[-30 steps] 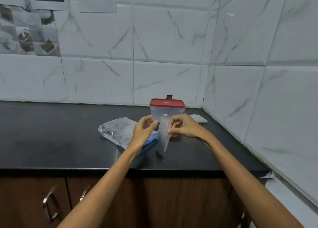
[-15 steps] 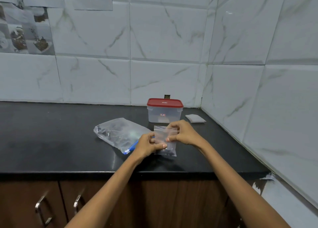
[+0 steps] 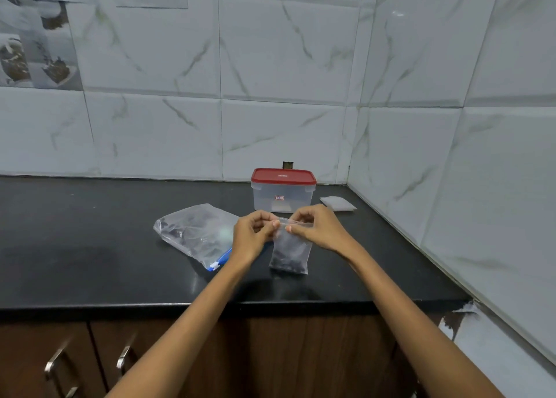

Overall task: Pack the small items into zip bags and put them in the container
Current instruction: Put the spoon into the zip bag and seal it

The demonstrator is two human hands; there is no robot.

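A small clear zip bag with dark small items at its bottom hangs over the black counter. My left hand pinches the left end of its top edge. My right hand pinches the top strip on the right. Behind them stands a clear container with a red lid, which is on. A larger clear bag with a blue slider lies to the left, holding dark items.
A small stack of flat clear bags lies right of the container, near the corner. Tiled walls close the counter at the back and right. Wooden cabinet doors with metal handles sit below the counter's front edge.
The small bag went down from in front of the container towards the counter and hangs upright, dark items showing in its bottom. Both hands are now at its top edge.
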